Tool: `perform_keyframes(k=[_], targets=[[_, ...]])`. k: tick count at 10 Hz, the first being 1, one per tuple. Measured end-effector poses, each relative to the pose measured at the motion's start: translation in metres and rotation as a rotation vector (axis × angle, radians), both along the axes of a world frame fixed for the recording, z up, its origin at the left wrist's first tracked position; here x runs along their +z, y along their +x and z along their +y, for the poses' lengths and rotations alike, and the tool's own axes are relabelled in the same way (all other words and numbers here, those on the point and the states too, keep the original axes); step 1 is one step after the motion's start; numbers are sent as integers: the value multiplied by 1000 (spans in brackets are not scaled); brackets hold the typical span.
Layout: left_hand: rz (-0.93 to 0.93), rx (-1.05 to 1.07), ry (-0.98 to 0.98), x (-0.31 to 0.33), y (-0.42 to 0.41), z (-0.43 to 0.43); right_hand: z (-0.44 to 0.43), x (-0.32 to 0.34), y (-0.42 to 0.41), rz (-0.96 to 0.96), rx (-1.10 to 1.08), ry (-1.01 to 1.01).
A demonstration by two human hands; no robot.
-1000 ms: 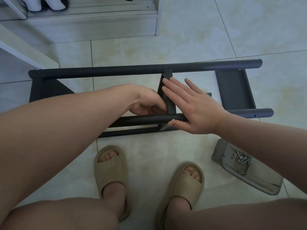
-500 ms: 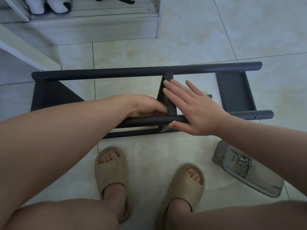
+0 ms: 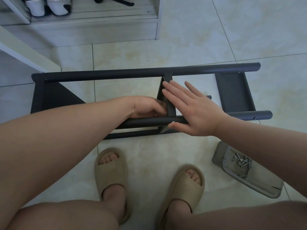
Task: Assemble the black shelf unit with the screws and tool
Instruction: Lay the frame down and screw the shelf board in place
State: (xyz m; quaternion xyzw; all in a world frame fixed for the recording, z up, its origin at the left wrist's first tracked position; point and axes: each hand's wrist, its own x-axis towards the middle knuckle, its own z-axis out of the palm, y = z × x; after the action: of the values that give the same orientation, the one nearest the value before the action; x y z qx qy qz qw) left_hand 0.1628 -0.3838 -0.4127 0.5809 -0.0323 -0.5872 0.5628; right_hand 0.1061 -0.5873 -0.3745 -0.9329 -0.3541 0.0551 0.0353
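- Beige sandals (image 3: 111,170) on a pale tiled floor (image 3: 199,30).
- White shoe cabinet (image 3: 93,30) at top left, black-and-white shoes (image 3: 48,7) inside.
- Grey tray (image 3: 260,182) at right.

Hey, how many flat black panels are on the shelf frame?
3. The left panel closes the left end of the shelf frame; the middle panel stands between the left hand and right hand; the right panel sits near the right end. Others may be hidden.
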Motion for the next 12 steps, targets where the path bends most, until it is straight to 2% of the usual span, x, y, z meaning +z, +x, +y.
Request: perform_keyframes(k=[3,6,7,8,10,11,12], targets=[[-23,-69,9,-2,1,0,0,1,0,10,-4,-2],[53,-35,-36,-7,3,1,0,3,0,24,-9,-11],[5,-67,24,-7,2,0,0,3,0,19,-7,-5],[-5,-89,-7,-5,2,-1,-1,2,0,18,-9,-7],[58,-1,-13,-4,3,0,0,2,1,18,-5,-10],[134,-41,43,-4,3,-1,0,2,1,23,-7,-8],[122,-59,93,-4,1,-2,0,2,1,25,-8,-13]])
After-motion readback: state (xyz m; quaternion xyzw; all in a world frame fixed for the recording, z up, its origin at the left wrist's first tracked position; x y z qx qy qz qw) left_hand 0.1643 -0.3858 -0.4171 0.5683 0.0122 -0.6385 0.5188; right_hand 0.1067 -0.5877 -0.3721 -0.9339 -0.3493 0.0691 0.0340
